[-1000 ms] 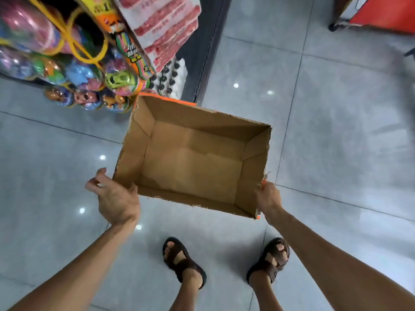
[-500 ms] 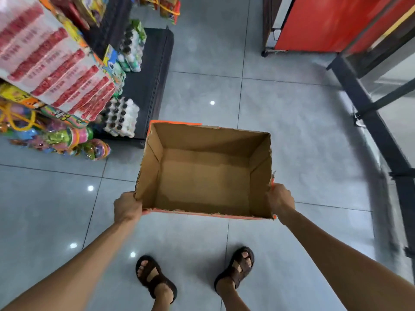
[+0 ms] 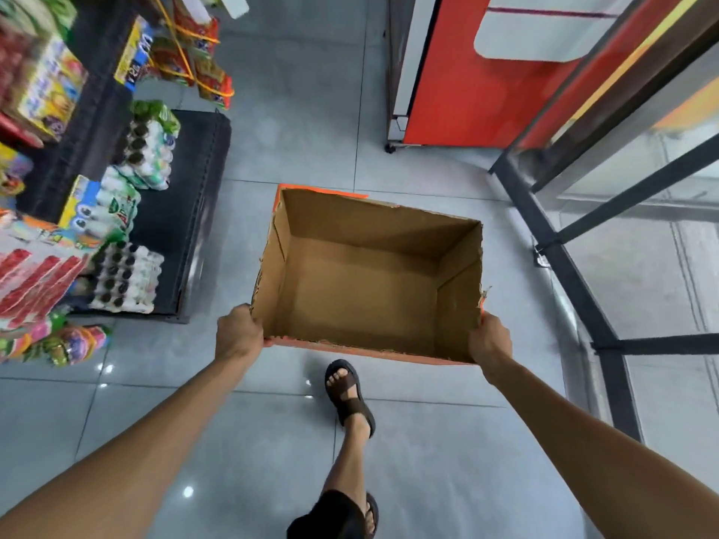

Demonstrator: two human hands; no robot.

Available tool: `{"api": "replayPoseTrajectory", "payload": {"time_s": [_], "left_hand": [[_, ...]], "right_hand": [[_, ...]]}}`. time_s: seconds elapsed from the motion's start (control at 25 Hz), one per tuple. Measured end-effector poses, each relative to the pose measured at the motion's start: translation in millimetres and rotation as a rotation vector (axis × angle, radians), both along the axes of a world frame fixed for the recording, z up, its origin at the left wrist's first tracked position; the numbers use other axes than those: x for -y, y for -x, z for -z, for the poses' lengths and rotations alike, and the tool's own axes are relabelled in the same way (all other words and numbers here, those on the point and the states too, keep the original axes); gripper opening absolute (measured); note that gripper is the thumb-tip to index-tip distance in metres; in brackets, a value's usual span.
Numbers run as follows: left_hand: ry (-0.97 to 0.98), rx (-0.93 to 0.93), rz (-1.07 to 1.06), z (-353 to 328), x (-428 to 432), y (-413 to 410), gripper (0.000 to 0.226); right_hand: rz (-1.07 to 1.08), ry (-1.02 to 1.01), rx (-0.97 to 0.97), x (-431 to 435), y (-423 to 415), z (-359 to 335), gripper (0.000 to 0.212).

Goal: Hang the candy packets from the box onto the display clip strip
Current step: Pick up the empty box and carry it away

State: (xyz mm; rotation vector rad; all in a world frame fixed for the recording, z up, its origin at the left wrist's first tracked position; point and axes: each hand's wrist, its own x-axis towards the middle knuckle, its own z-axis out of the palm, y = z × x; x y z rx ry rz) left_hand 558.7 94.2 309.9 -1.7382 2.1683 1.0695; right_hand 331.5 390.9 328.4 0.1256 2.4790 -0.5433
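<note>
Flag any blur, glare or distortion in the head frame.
Head view: the colourful packaged goods on the left shelves are motion-smeared; the open brown cardboard box is sharp, its far inner wall in shadow; small glare spots dot the glossy grey floor tiles; wide-angle distortion stretches the edges, slanting the red cabinet.
</note>
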Motion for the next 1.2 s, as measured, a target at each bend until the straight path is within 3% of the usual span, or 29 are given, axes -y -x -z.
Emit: {"api": "replayPoseTrajectory", "payload": {"time_s": [0.24, 0.52, 0.76, 1.0, 1.2], "left_hand": [[-0.060, 0.071, 0.107, 43, 23, 160, 0.023], [-0.211, -0.004, -0.004, 105, 42, 337, 0.037], [-0.110, -0.009, -0.105, 235, 55, 470, 0.043], [-0.117, -0.062, -0.160, 351, 56, 543, 0.038], [-0.143, -0.100, -0.214, 389, 53, 561, 0.038]], "right_hand": [[0.002, -0.077, -0.117, 25, 154, 40, 0.031], [0.033, -0.087, -0.199, 49, 324, 96, 0.040], [0.022, -0.085, -0.222, 79, 454, 228, 0.038], [0.050, -0.089, -0.264, 93, 541, 334, 0.039], [0.010, -0.064, -0.261, 94, 558, 375, 0.039]]}}
